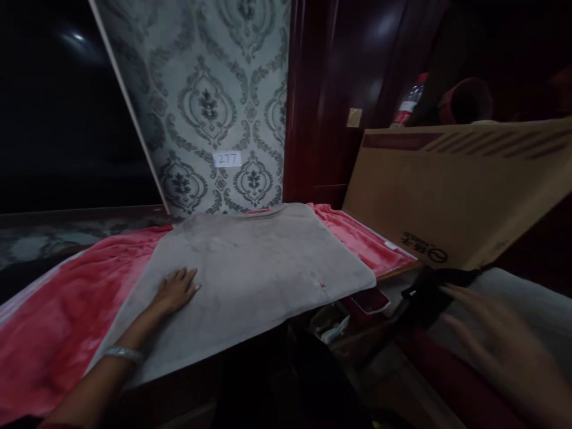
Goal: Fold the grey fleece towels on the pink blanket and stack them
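While a broad, pale grey soft cloth lies spread over a red-and-pink plush cover on a table with a wooden edge, the person's left hand rests palm down on it, near the left part of the table's front edge. The fingers are loosely spread and grip nothing; a silvery bracelet circles the wrist. The grey cloth is mostly flat, slightly rumpled along its far border, with pink plush showing on both sides.

Beyond the table's right front corner, the right hand is blurred, its fingers extended and thumb apart. Its fingertips are beside a black, strap-like item; whether they touch cannot be told. A large brown cardboard box stands at the table's right edge. Past the far edge, grey-patterned wallpaper carries a white label reading 277.
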`<state>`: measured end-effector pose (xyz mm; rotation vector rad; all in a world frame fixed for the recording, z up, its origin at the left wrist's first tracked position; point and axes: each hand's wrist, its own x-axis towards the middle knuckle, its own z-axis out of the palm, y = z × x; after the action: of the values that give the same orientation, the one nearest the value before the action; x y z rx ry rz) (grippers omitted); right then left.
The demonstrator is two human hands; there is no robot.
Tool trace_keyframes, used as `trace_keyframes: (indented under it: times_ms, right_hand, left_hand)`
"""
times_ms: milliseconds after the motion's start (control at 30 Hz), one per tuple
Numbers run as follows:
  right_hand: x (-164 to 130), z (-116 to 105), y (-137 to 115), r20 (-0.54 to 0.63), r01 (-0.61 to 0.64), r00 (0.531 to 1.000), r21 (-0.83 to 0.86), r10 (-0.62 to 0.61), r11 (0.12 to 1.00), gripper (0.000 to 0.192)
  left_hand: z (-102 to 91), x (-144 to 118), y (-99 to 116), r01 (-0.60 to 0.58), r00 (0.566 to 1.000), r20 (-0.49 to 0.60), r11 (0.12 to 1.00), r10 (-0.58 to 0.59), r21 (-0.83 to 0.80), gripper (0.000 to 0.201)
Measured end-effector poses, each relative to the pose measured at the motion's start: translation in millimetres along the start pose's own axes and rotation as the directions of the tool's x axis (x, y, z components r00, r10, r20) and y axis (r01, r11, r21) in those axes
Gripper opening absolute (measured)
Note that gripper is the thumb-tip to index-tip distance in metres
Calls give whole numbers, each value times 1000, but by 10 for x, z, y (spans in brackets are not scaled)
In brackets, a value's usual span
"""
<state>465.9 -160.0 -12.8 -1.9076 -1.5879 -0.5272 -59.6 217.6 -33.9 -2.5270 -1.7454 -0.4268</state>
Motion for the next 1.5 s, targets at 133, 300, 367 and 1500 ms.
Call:
trace_keyframes:
  times_ms: [133,300,367,1500]
  right_hand:
    - [628,992,-687,121,171,975,141,-188,975,48]
    - [1287,2102,-1297,263,301,897,227,-356,926,49]
    - [1409,2428,-1411,313,325,874,193,-372,926,53]
    - [1175,3086,-1223,496,228,850,-39,-179,973,63]
  left_hand:
    - [219,-160,-274,30,996,77,997,-35,74,56]
    - [349,-182,-325,30,991,126,991,-47,129,60]
    - [345,-204,-323,23,992,123,993,-38,115,60]
    - [619,888,569,40,971,231,996,-57,78,62]
